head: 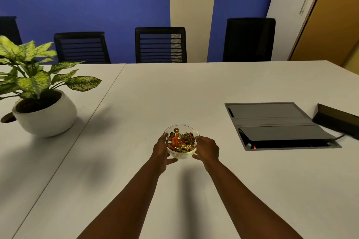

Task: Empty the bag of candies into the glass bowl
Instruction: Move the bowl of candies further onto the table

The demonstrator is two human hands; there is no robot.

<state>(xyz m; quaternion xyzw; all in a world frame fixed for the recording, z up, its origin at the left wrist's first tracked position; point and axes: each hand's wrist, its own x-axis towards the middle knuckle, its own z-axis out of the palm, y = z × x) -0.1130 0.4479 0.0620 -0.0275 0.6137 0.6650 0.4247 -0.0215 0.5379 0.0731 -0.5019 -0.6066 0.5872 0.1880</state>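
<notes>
Okay, counts first: one glass bowl (pixel 181 142), two hands, one potted plant (pixel 37 87), four chairs along the top of the frame, one open floor-box style cable hatch (pixel 277 126) at right, one dark box (pixel 338 120) at the far right edge. Bowl sits at frame centre on the white table (pixel 174 87), filled with a heap of wrapped candies (pixel 181 140), mostly gold foil with some orange; too many and too small to count. No bag visible. Left hand (pixel 161 151) cups the bowl's left side, fingers curved partway around the wall, thumb reaching under the near edge. Right hand (pixel 206 150) cups the right side the same way, fingers half-curled against the glass, thumb low at the near base. Both grip loosely wrapped, not flat, not fisted. Cannot tell if the bowl is lifted or resting on the table. Bowl is clear, round, thin-rimmed, with a whitish base. Table is matte, smooth, with a seam running diagonally at left. Plant at left of frame has broad speckled green leaves in a round white pot. Chairs (pixel 160 44) are black, two with slatted mesh backs. Hatch is grey metal, rectangular, two lids folded flat, a small red light at its lower edge.
</notes>
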